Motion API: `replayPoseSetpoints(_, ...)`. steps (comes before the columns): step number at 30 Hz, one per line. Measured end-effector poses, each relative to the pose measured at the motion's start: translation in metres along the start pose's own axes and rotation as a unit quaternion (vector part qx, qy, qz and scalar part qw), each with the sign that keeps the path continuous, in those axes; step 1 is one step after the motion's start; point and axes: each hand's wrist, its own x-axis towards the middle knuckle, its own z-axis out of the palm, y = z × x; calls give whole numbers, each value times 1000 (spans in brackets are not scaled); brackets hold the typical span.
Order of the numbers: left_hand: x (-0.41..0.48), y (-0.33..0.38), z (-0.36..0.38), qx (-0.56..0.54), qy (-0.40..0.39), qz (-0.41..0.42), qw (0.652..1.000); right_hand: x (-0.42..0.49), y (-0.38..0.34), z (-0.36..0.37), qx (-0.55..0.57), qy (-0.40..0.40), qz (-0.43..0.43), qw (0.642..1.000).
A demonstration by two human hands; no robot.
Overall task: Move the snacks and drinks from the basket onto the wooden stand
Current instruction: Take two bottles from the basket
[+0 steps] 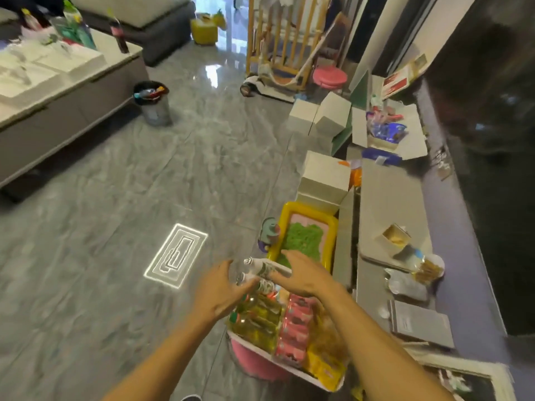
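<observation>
At the 12 o'clock end of the basket (pixel 260 350) two bottles (pixel 262 266) lie, caps toward 10 o'clock; the right hand (pixel 301 277), nearer, rests straight fingers across their bodies, while the left hand (pixel 220 290), spread and holding nothing, flanks the caps at 8 o'clock

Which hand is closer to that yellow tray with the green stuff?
Right. The right hand sits at the near edge of the yellow tray; the left hand hangs further left, beside the bottles.
</observation>
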Motion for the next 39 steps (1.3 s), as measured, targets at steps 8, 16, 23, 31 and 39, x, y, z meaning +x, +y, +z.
replayPoseSetpoints(8, 92, -82, 119, -95, -5, -49, 994, 160, 63, 110, -11, -40, -80, 996)
replayPoseSetpoints(16, 132, -117, 163, -111, -26, -76, 991, 208, 73, 144, 18, -63, -149, 987)
replayPoseSetpoints(23, 151, -115, 164, -85, -52, -54, 994, 218, 78, 154, 76, -33, -101, 991)
replayPoseSetpoints(31, 131, -90, 118, -110, 6, 15, 994, 151, 82, 125, 274, 89, -55, 956)
replayPoseSetpoints(39, 84, 30, -11, -121, 8, 152, 981, 17, 62, 3, 394, 221, -5, 892)
